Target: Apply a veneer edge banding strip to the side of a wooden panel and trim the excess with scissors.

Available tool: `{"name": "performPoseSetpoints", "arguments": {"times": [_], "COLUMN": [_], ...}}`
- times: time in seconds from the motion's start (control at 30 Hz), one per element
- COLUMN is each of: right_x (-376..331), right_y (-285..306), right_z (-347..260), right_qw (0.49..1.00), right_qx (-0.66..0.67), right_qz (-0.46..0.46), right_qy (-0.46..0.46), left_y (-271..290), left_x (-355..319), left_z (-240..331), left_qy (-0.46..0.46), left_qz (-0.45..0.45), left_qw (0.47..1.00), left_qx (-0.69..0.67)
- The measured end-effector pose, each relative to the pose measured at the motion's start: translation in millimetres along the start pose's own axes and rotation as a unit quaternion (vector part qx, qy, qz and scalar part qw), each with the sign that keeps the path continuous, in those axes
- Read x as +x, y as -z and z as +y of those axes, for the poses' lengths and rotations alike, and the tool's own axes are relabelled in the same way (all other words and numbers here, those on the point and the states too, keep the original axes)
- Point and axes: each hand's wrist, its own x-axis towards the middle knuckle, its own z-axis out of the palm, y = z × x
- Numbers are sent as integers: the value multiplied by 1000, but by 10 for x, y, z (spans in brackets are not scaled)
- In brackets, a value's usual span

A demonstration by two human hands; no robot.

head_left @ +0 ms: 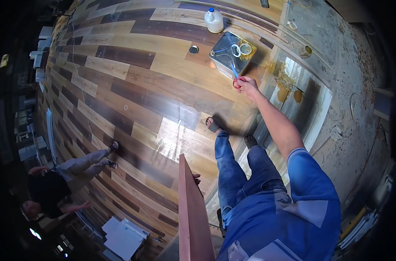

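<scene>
In my right hand (249, 88) is a pair of red-handled scissors (239, 81), with narrow bluish blades pointing away from me. The blades reach over the near edge of a rectangular metal can (226, 45). On the can's top lie a white handle-like ring and a round opening, with yellow-brown residue around it. A long reddish wooden board (190, 213) rises at my left side. Fingertips of my left hand (197, 178) show at the board's right edge, gripping it; the rest of that hand is hidden behind the board.
A whitish jug (214, 21) with a blue cap stands beyond the can. A dark round lid (194, 49) lies on the plank floor (119, 69). To the right are long strips (309, 45) and rough concrete (350, 100). Another person (54, 187) is at the left.
</scene>
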Motion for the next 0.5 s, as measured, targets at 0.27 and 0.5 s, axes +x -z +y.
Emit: {"name": "performPoseSetpoints", "arguments": {"times": [0.27,0.5], "right_x": [1818,129], "right_y": [-103,-1242], "right_z": [-250,-844], "right_qw": [990,965], "right_qx": [-82,-216], "right_qz": [95,-72], "right_qy": [61,133], "left_y": [516,706], "left_x": [2015,1603], "left_z": [743,994], "left_qy": [68,253], "left_qz": [-48,62], "left_qw": [996,957], "left_qx": [-13,-130]}}
